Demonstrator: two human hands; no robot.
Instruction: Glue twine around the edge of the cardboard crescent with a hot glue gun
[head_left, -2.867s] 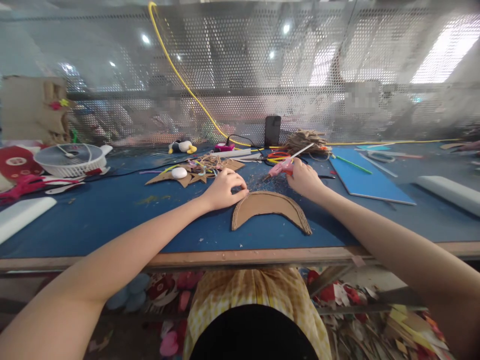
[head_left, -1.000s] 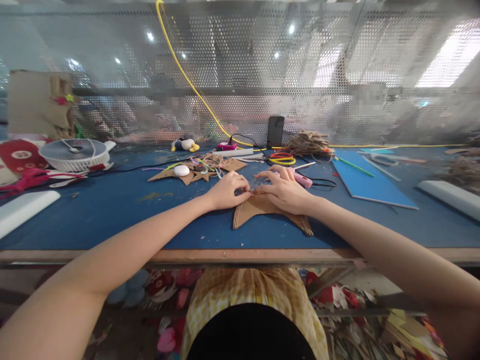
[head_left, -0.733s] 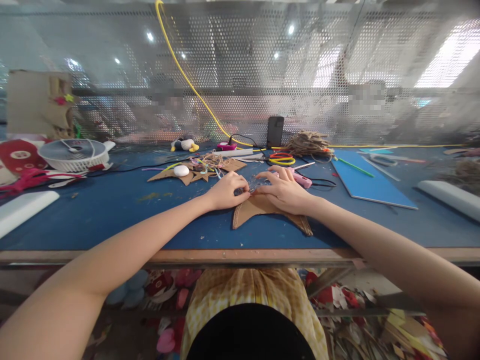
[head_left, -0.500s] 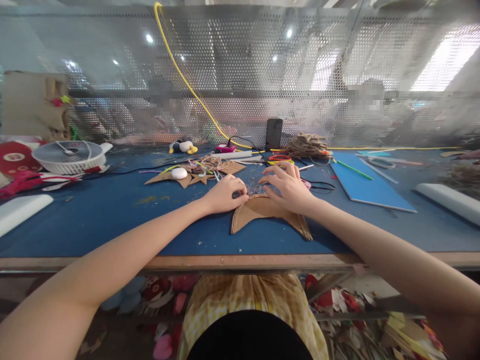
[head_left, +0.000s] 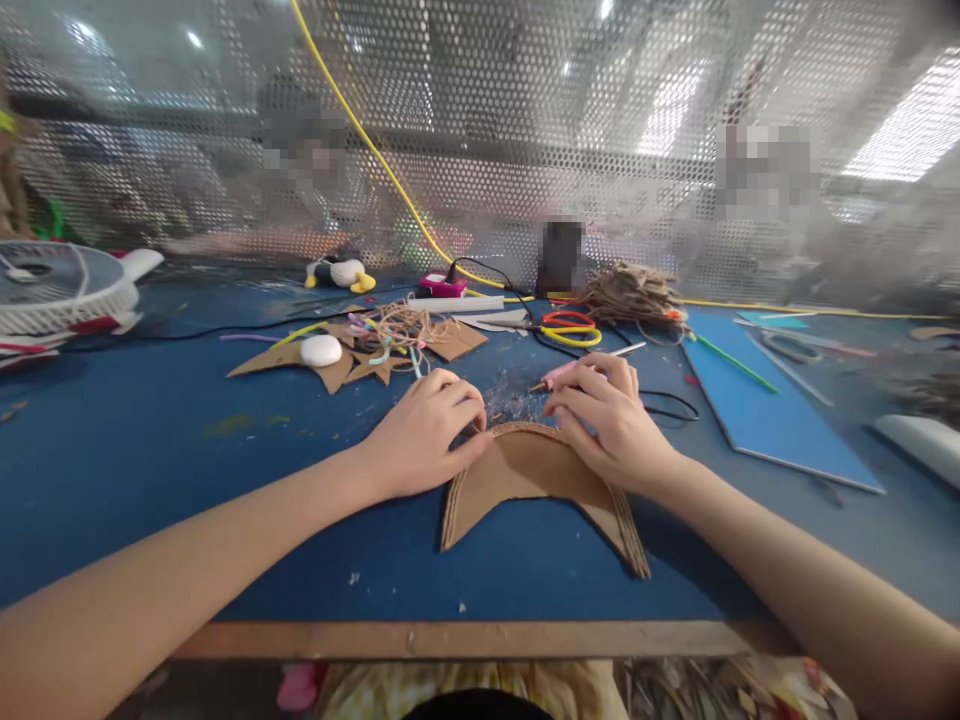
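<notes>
A layered brown cardboard crescent (head_left: 536, 480) lies on the blue table top (head_left: 150, 470), near its front edge. My left hand (head_left: 424, 435) has its fingers curled and pinches the crescent's upper left rim. At the upper right rim, my right hand (head_left: 611, 420) presses down with bent fingers. A pink glue gun (head_left: 561, 373) lies just behind my right hand, nozzle pointing left; whether the fingers touch it I cannot tell. Bits of dried glue (head_left: 514, 405) speckle the table between my hands.
Cardboard star shapes with coloured strings and a white oval (head_left: 321, 350) lie at back left. Behind them are red and yellow scissors (head_left: 570, 328), a twine bundle (head_left: 630, 290), and a white fan (head_left: 52, 285) at far left. A blue sheet (head_left: 765, 410) lies right, before a perforated metal screen (head_left: 480, 120).
My right hand has set the glue gun down behind the crescent and joined my left hand on the crescent's top rim. The view has since dropped closer to the table.
</notes>
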